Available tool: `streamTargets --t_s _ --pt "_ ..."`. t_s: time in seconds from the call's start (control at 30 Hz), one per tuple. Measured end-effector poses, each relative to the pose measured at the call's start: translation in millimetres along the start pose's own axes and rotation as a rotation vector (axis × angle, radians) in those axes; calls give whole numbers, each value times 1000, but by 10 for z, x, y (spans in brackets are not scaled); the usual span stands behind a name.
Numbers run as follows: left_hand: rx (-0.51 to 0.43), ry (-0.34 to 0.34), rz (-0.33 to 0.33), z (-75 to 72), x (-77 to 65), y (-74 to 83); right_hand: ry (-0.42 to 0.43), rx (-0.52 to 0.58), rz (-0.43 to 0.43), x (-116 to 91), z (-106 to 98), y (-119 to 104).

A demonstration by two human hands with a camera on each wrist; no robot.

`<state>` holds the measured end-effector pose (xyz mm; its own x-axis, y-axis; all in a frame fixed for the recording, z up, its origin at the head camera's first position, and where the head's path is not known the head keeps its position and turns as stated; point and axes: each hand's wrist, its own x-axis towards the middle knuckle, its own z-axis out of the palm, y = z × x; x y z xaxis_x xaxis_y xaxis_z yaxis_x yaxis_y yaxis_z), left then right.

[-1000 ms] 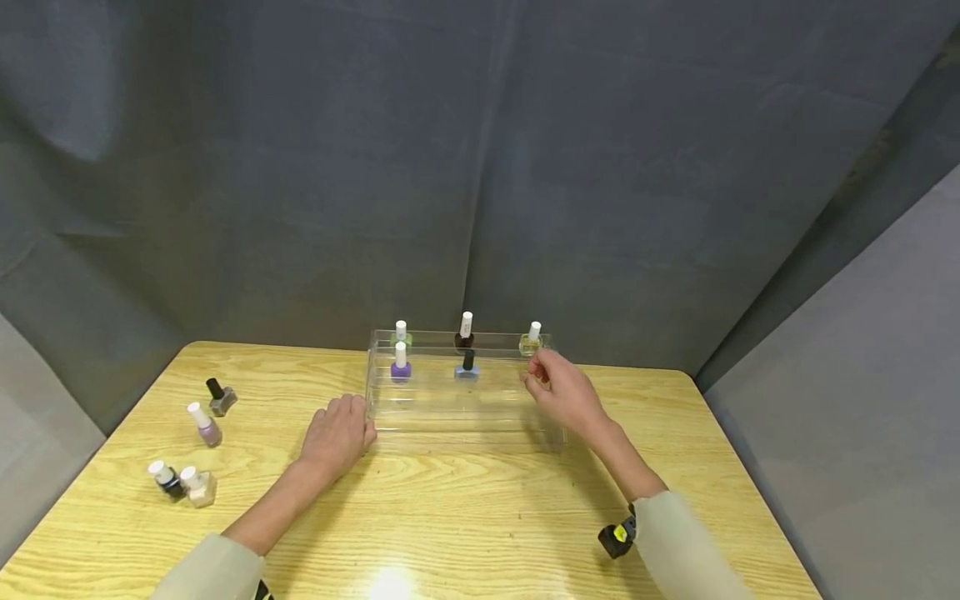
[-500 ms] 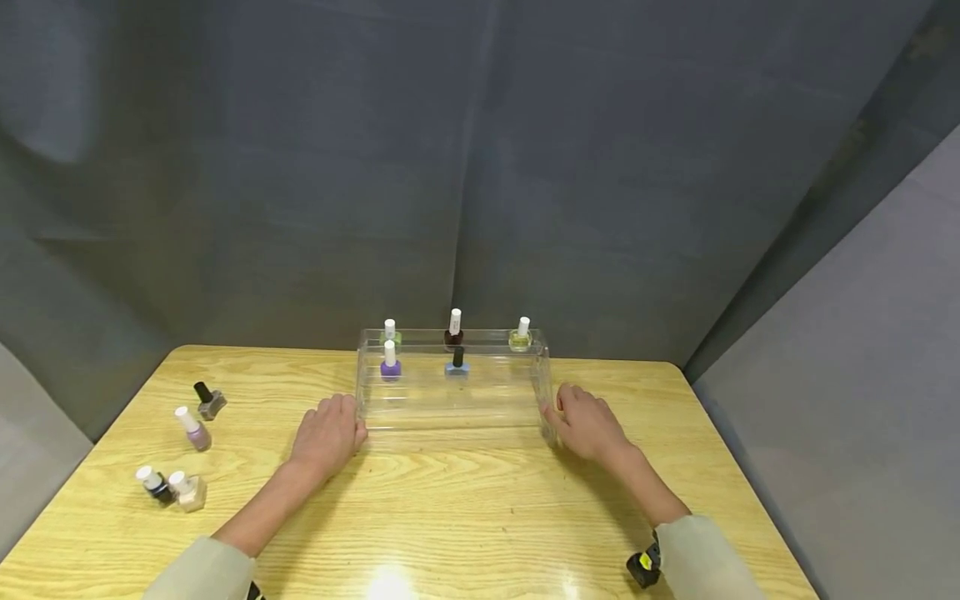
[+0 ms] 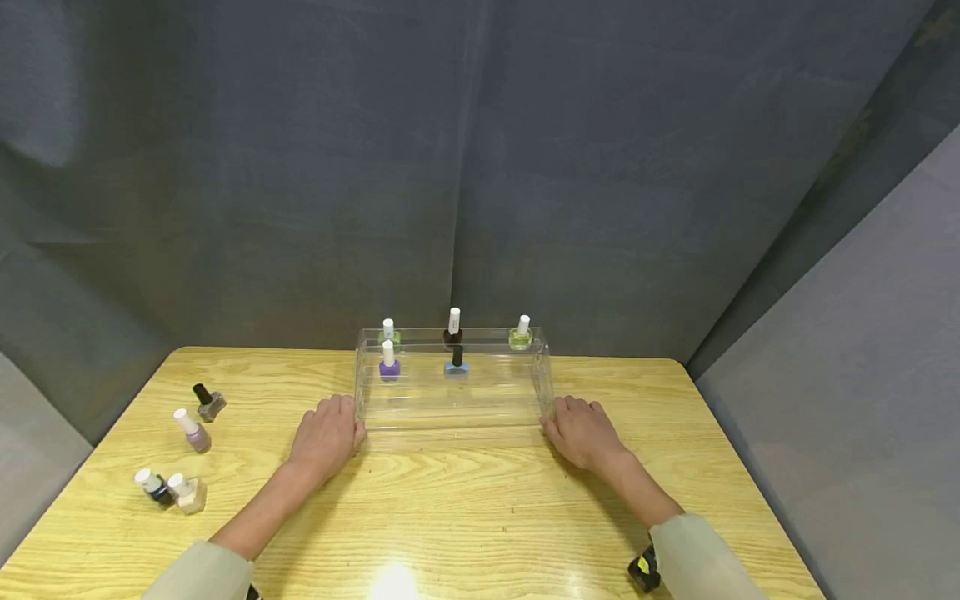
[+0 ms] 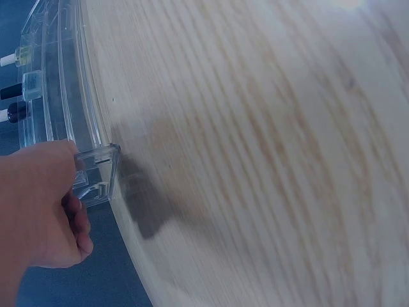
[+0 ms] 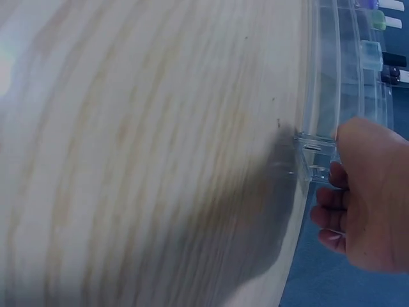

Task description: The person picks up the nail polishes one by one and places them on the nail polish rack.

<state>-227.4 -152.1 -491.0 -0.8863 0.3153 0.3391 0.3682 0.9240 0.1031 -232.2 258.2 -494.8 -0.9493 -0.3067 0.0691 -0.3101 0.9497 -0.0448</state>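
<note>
A clear stepped nail polish rack [image 3: 450, 408] stands at the back of the table. My left hand [image 3: 326, 433] grips its left end, thumb on the near side and fingers curled, as the left wrist view shows. At the right end my right hand [image 3: 583, 432] holds the side wall, thumb along the edge and fingers curled below. The rack's top step carries a green polish bottle [image 3: 390, 337], a dark one [image 3: 453, 337] and a yellow one [image 3: 520, 340]. One step lower are a purple bottle [image 3: 389, 368] and a light blue bottle [image 3: 457, 369] with a black cap.
On the table's left lie a grey polish bottle [image 3: 212, 407], a lilac one [image 3: 198, 438], a black one [image 3: 161, 493] and a cream one [image 3: 191, 497]. A dark curtain [image 3: 300, 208] hangs right behind the wooden table [image 3: 450, 517].
My right hand has come away from beside the yellow bottle, down and right to the rack's right end. My left hand stays at the left end. The view has shifted slightly.
</note>
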Motion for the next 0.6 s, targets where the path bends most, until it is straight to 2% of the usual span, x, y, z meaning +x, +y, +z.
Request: streamTargets --t_s 0.33,0.6 --pt "-26 -36 -19 1 7 33 55 -96 -29 -73 44 41" --pt "56 -43 -27 -64 4 29 24 -100 -27 -62 62 17"
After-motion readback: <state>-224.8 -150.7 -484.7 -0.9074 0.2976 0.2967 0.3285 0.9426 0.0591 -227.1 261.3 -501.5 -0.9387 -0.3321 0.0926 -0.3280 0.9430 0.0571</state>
